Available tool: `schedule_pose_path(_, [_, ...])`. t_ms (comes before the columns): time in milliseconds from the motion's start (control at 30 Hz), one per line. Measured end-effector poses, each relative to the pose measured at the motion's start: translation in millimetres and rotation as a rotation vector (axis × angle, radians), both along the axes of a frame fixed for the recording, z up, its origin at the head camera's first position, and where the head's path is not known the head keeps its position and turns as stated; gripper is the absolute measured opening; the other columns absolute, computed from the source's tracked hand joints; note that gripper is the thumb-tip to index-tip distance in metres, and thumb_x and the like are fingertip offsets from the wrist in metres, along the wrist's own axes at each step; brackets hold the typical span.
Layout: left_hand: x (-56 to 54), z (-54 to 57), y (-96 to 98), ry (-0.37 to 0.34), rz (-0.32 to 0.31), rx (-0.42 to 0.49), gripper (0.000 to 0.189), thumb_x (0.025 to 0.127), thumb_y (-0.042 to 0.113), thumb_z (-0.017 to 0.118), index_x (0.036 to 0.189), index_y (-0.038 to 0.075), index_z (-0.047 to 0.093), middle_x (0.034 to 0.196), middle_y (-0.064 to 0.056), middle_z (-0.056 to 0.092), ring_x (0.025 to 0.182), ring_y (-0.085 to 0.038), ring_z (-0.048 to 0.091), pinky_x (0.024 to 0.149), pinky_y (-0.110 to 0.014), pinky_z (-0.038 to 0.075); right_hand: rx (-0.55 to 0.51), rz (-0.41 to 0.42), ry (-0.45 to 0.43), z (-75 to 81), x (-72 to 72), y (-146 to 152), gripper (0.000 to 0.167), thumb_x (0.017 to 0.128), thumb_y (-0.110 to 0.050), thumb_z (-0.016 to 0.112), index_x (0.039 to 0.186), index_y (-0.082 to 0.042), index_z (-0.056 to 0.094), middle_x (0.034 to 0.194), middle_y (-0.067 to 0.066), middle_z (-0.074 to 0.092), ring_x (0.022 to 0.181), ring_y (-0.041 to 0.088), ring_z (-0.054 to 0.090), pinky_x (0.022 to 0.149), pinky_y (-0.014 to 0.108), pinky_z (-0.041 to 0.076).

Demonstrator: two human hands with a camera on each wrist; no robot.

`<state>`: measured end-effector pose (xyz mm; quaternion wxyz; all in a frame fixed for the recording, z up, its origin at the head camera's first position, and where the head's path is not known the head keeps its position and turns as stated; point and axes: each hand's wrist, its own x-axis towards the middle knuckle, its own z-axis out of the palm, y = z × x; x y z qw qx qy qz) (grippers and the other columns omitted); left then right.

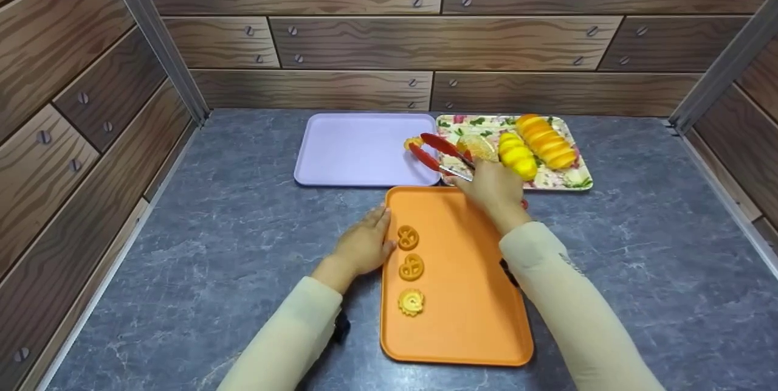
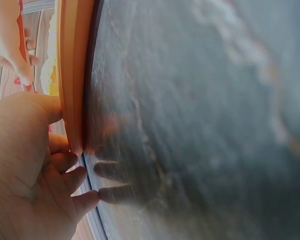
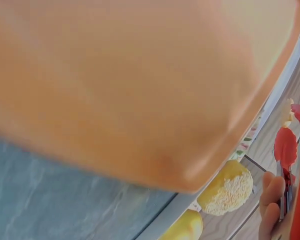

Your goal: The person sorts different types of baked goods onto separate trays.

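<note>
My right hand (image 1: 495,187) grips a pair of tongs (image 1: 447,146) with red tips. Between the parted tips is a small yellow cookie (image 1: 413,143), over the right side of the lilac tray (image 1: 358,151); whether it is lifted I cannot tell. The right wrist view also shows the tongs (image 3: 286,147), partly cut off by the frame edge. My left hand (image 1: 363,245) rests against the left rim of the orange tray (image 1: 465,294), fingers loosely extended. Along that tray's left side lie two pretzel-shaped cookies (image 1: 411,267) and a round scalloped cookie (image 1: 411,302).
Behind the orange tray, a floral tray (image 1: 571,181) holds a round, crumb-coated bun (image 1: 477,146), a yellow ridged loaf (image 1: 516,157) and a longer orange ridged loaf (image 1: 547,141). Wood-patterned panels (image 1: 352,41) enclose the dark table (image 1: 243,245) at the back and sides.
</note>
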<state>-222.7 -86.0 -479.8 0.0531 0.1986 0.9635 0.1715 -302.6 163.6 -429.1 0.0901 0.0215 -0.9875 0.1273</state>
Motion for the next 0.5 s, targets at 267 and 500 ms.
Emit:
schedule_pose_path(267, [-0.8,-0.5,-0.1,0.009,0.0,-0.003,0.064,0.098,0.033,0.051,0.148,0.0,0.028,0.154,-0.015,0.023,0.139,-0.031,0.025,0.112,-0.041,0.024,0.011,-0.01,-0.051,-5.6,-1.3,-7.3,0.063,0.079,-0.061,0.066,0.108,-0.004,0.067,0.086,0.02,0.066,0.073,0.038,0.062,0.057,0.051,0.047])
schedule_pose_path(500, [0.2,-0.3,-0.3,0.01,0.002,-0.005,0.063,0.099,0.033,0.05,0.148,0.0,0.029,0.154,-0.015,0.023,0.139,-0.032,0.025,0.112,-0.042,0.024,0.033,-0.01,-0.073,-8.3,-1.9,-10.3,0.065,0.08,-0.06,0.065,0.115,-0.005,0.067,0.086,0.02,0.066,0.071,0.037,0.062,0.054,0.048,0.046])
